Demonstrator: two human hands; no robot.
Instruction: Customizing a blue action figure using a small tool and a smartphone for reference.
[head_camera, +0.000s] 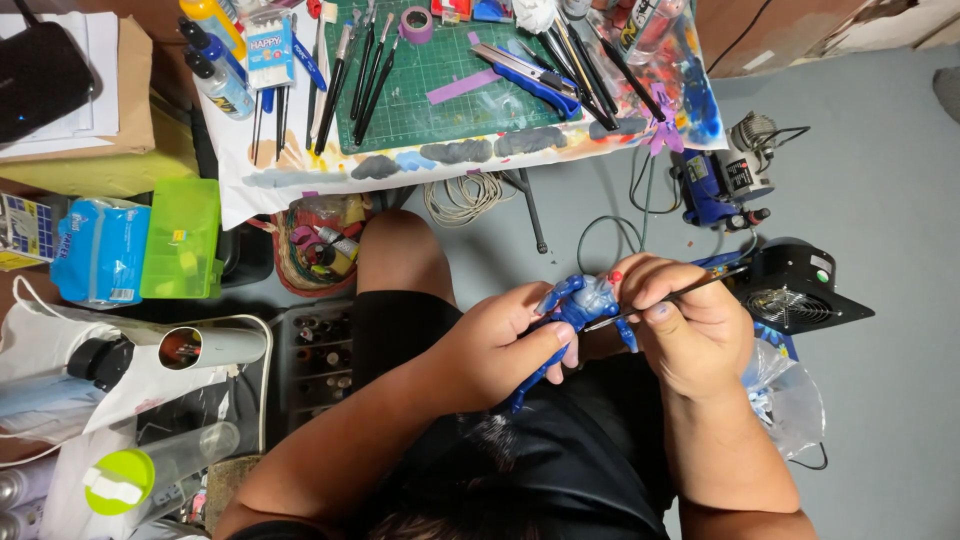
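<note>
A paint-stained table (300, 170) carries a green cutting mat (440, 90) and brushes (365, 70).

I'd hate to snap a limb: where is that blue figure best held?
Likely by the torso of the blue figure, coming from the left, as the left hand does. The body is the bulkiest part, its limbs thin, and the right hand works a brush opposite.

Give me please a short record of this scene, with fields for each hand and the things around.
left hand: holds a blue figure over the lap
right hand: holds a thin brush, tip at the figure
table: green cutting mat with brushes and a blue knife
floor, right side: black fan, small blue compressor
floor, left side: green box
</note>
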